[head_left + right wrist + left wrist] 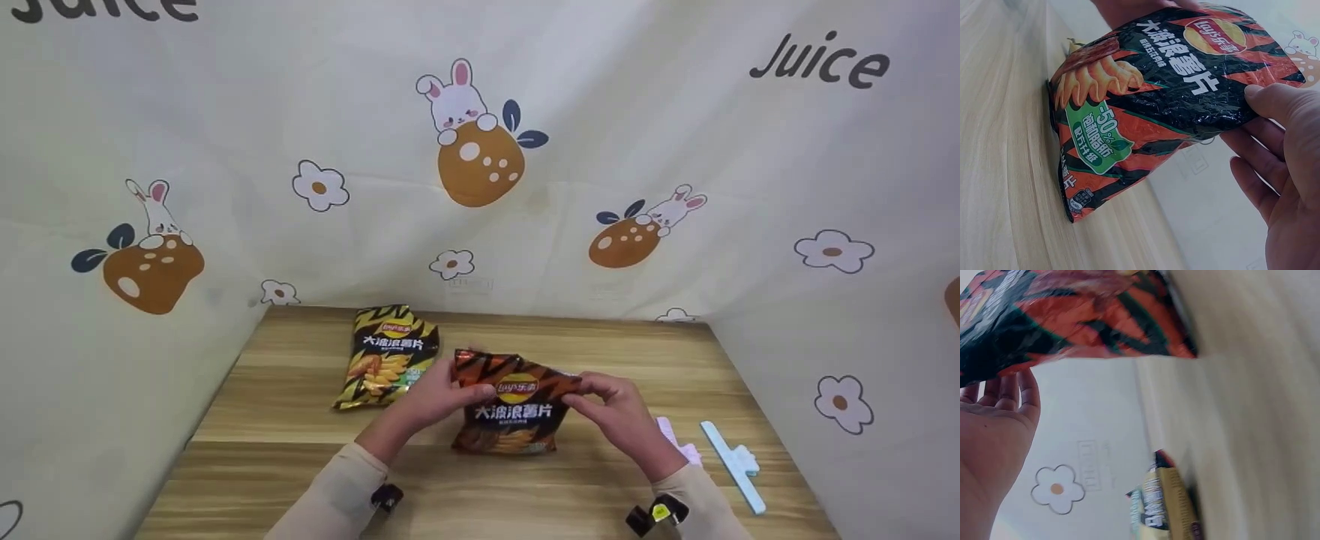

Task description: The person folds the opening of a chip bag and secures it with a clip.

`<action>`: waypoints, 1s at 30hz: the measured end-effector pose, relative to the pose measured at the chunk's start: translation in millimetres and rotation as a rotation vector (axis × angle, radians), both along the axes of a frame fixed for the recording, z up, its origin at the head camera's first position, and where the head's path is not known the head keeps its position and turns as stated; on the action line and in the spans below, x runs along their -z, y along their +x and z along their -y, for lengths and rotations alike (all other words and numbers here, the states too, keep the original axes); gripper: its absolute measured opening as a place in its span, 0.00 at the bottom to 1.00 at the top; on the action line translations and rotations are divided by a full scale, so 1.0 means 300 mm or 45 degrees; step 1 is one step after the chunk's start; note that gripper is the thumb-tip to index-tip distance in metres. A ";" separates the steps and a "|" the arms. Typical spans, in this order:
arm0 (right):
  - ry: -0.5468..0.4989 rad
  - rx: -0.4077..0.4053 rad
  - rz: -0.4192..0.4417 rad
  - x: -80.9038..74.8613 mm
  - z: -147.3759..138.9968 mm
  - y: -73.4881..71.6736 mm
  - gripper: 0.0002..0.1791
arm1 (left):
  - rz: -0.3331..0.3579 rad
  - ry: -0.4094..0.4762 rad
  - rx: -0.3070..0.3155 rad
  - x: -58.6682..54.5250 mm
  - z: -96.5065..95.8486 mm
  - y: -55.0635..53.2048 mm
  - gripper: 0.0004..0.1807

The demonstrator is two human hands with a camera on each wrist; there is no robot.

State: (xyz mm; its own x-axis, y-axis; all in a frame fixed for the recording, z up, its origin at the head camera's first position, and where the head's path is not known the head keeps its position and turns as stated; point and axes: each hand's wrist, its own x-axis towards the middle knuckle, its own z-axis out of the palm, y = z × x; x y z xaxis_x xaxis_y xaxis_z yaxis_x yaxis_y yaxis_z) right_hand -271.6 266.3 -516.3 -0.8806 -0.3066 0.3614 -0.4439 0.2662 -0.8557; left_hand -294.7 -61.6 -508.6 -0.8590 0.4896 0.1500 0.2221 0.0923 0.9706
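One red bag (pixel 510 409) is held upright well in from the side edges of the table (pixel 637 345), its left side gripped by the left hand (pixel 439 394), thumb in front, fingers behind, its upper right corner pinched between thumb and fingers by the right hand (pixel 619 409). Near the back edge, toward its left corner, a yellow bag (pixel 386 356) is seen; near the right edge, a blue clip (pixel 733 469) and a partly hidden purple clip (pixel 684 448).

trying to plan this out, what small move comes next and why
Probably fold down the slanted top of the red chip bag: the left hand and right hand both grip its upper part, while the blue clip and purple clip lie on the table to the right, within easy reach.
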 end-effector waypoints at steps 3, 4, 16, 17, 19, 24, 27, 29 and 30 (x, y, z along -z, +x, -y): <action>0.002 0.003 0.002 0.000 -0.001 -0.002 0.02 | -0.078 0.050 0.002 -0.034 0.012 -0.010 0.27; 0.005 0.005 0.000 0.000 -0.001 -0.003 0.02 | -0.105 0.065 0.005 -0.046 0.016 -0.013 0.25; -0.008 0.000 -0.001 0.001 -0.001 -0.003 0.05 | -0.482 -0.175 -0.021 -0.181 0.031 -0.021 0.17; -0.007 0.003 0.006 0.000 -0.001 -0.003 0.05 | -0.514 -0.207 -0.019 -0.192 0.029 -0.020 0.17; -0.003 0.001 0.008 0.000 -0.002 -0.004 0.03 | -0.570 -0.274 -0.014 -0.211 0.026 -0.019 0.18; -0.001 0.006 0.011 0.000 -0.004 -0.003 0.01 | -0.671 -0.485 -0.028 -0.255 0.005 -0.005 0.20; 0.006 0.009 0.014 0.000 -0.006 -0.002 0.02 | -0.696 -0.618 -0.033 -0.277 -0.014 0.006 0.21; 0.010 0.007 0.015 0.000 -0.006 -0.002 0.02 | -0.707 -0.680 -0.027 -0.288 -0.024 0.009 0.21; 0.010 0.003 0.016 0.000 -0.007 -0.002 0.03 | -0.712 -0.698 -0.023 -0.293 -0.028 0.010 0.21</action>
State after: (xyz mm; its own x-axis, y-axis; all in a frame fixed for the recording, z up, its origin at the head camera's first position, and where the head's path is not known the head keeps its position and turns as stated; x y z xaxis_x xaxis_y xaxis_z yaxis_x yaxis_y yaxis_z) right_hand -272.3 268.3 -516.1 -0.8858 -0.3071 0.3480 -0.4325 0.2744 -0.8589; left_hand -291.9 -53.1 -420.6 -0.7356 0.6056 0.3036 0.6587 0.5344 0.5297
